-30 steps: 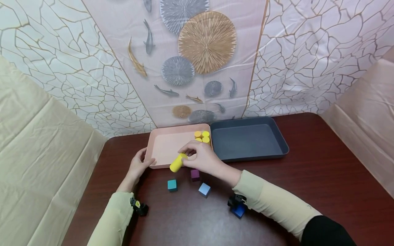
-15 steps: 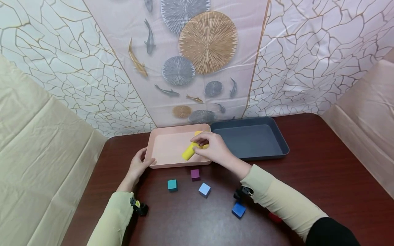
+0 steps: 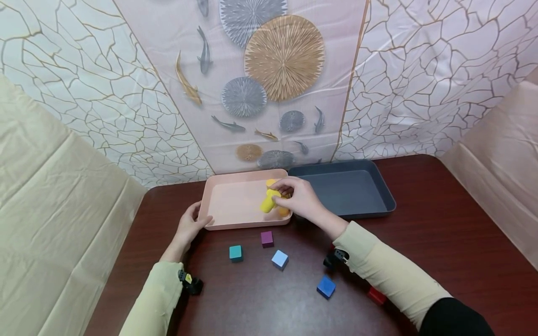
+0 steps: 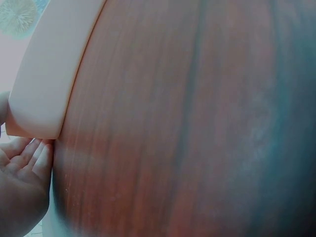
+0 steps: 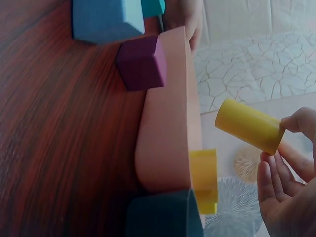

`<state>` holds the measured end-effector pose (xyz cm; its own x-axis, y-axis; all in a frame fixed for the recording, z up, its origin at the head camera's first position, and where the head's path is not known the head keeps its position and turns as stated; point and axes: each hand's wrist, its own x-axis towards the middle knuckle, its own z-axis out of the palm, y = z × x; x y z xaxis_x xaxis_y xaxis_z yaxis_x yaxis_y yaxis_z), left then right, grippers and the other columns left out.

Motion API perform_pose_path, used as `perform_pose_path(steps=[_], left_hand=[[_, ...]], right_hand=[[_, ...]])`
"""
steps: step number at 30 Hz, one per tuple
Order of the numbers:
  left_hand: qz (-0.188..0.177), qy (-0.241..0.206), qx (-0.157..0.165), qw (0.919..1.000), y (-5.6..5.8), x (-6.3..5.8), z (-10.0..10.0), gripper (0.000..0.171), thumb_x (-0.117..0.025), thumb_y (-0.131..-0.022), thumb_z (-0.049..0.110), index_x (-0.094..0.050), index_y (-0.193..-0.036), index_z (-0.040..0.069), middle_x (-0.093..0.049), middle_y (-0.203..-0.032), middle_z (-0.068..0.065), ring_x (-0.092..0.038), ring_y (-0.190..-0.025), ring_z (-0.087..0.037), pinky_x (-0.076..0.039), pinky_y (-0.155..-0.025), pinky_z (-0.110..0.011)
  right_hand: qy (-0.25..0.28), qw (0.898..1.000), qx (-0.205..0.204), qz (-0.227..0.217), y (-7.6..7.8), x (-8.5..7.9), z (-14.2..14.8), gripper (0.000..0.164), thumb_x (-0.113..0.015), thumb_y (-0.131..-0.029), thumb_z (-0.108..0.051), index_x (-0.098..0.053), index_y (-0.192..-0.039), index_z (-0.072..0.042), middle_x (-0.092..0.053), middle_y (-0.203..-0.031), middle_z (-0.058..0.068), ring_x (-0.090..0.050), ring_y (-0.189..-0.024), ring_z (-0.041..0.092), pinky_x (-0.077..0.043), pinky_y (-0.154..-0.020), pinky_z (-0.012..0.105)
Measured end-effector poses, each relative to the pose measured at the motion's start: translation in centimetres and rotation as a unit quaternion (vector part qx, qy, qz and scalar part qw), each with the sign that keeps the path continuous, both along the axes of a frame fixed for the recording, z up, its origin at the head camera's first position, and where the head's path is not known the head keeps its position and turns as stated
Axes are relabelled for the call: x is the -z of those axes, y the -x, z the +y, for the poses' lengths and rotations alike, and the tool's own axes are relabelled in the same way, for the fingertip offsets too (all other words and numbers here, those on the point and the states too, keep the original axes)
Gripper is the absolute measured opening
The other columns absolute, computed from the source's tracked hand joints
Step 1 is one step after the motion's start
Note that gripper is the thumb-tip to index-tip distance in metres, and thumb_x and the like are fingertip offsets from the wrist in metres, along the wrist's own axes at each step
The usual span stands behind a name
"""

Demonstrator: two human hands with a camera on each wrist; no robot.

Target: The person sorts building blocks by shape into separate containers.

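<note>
My right hand (image 3: 301,199) pinches a yellow cylinder block (image 3: 267,204) by one end, tilted, above the right part of the pink tray (image 3: 229,200). In the right wrist view, thumb and fingertips grip that cylinder (image 5: 247,125), which is raised above the tray's rim. Other yellow and orange-yellow cylinders (image 3: 284,212) stand at the tray's right end, partly hidden by the hand. At the left end, my left hand (image 3: 187,228) grips the tray's edge, thumb over the rim. The left wrist view has its fingers (image 4: 42,163) against the tray's end wall (image 4: 37,116).
A dark grey tray (image 3: 340,191) adjoins the pink one on the right. In front lie a purple cube (image 3: 267,239), a teal cube (image 3: 236,253), a light blue cube (image 3: 279,259) and a blue block (image 3: 326,287). A red block (image 3: 376,296) sits beside the right sleeve.
The right hand has carried the yellow cylinder from the tray's front edge rightward and back, over the standing cylinders. The red block has come out from behind the sleeve. The left hand stays put.
</note>
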<state>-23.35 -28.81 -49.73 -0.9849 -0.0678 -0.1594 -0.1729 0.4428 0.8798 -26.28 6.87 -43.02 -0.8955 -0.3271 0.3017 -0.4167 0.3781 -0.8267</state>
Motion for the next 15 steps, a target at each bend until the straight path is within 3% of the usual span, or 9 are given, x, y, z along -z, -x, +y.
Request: perform_pose_path(steps=[15], left_hand=[[0.003,-0.005,-0.002,1.0,0.2,0.2,-0.1,0.073,-0.068,-0.105,0.018,-0.03,-0.166,0.004,-0.044,-0.161,-0.025,-0.047,-0.144,-0.04,-0.04,-0.122,-0.053]], right_hand=[[-0.015,1.0,0.002,-0.021,0.9,1.3,-0.4,0.024,-0.086,-0.087,-0.008,-0.081,-0.111,-0.004,-0.077,-0.108,0.015,-0.071,-0.094,0.027,-0.06,-0.086,0.038]])
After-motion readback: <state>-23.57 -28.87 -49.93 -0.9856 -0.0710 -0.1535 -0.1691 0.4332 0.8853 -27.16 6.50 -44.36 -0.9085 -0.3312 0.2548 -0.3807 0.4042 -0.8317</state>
